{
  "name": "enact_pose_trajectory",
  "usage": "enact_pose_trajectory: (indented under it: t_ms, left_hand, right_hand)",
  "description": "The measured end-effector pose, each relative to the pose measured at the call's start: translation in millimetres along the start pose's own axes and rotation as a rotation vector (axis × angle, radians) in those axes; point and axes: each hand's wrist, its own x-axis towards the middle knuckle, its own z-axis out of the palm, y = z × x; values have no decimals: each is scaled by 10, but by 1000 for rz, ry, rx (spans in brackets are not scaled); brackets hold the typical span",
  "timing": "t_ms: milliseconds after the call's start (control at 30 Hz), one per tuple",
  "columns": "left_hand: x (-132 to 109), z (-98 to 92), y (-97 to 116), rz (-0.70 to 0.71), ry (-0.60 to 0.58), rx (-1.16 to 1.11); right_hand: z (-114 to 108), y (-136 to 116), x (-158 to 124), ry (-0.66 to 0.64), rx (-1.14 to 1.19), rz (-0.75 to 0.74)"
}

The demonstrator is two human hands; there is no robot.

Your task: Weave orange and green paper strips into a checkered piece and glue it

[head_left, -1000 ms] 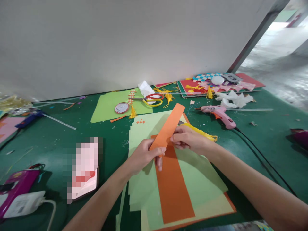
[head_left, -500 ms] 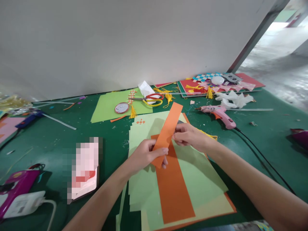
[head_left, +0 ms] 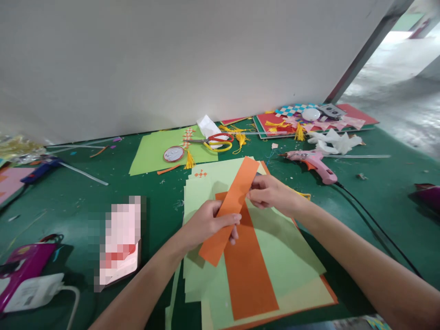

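Note:
My left hand (head_left: 215,222) is closed on an orange paper strip (head_left: 237,190), its thumb lying across the front and its fingertips showing beyond the right edge. The strip slants from upper right to lower left. At its upper right edge, my right hand (head_left: 266,192) has its fingers bent into a pinch; what they hold, if anything, is hidden. A bit of something dark grey (head_left: 257,174) shows by these fingers. Under both hands, a wider, darker orange strip (head_left: 252,270) lies on a stack of pale green paper sheets (head_left: 285,256).
A pink glue gun (head_left: 318,167) with a black cord lies to the right. Scissors (head_left: 220,143), a round tin (head_left: 173,154) and yellow tassels (head_left: 189,160) sit at the back. A blurred-out phone (head_left: 122,243) and a magenta device (head_left: 29,259) are on the left.
The orange strip has slid down and to the left through my left hand, so more of it sticks out below the thumb. Both hands stay almost where they were.

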Motion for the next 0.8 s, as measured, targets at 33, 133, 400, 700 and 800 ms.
enact_pose_trajectory:
  t_ms: [33,133,400,700,800]
  left_hand:
    - [-3,-2,0,-4,-8,-2]
    - [-4,3,10,17,-7,-11]
    - [5,11,26,14,11,3]
    - [-22,-3,77,35,76,-10]
    - [1,-32,90,102,240,-114]
  right_hand:
    - [-25,7,3,18,8,-1]
    - [-6,7,-4,-2,1,2]
    - [1,-20,-18,-19,-30,-7]
    - [-329,-4,-6,337,106,-83]
    - [-186,49,14,423,-98,-131]
